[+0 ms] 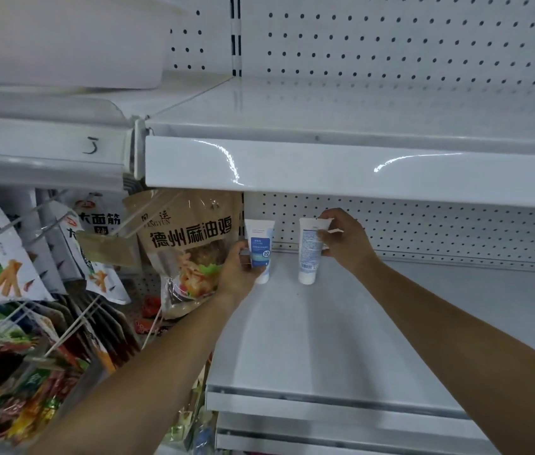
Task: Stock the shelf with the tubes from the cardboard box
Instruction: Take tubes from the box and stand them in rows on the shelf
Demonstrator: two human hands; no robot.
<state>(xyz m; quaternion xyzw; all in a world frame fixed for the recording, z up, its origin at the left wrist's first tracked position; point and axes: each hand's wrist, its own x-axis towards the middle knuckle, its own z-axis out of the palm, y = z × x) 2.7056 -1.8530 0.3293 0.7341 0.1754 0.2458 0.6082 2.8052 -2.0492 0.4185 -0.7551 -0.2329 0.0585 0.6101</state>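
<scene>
Both standing far back on the shelf [341,339]
Fingers of the left hand [238,270] curl round the left tube [261,249], right hand [348,239] fingers pinch the right tube [309,257].

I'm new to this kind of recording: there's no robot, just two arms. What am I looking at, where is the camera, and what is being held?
There is no machine here. A person wears one wide-angle camera on the head, looking forward and down, so you see their own two bare arms reaching in from below. The left hand holds the left tube, blue label facing us. The right hand pinches the right tube near its top, small print and barcode facing us. Both tubes are upright, cap end down, apart from each other near the back of a white shelf. Whether they rest on it yet is hard to tell. Behind is a pegboard. To the left hangs a snack bag. The cardboard box is out of view.
</scene>
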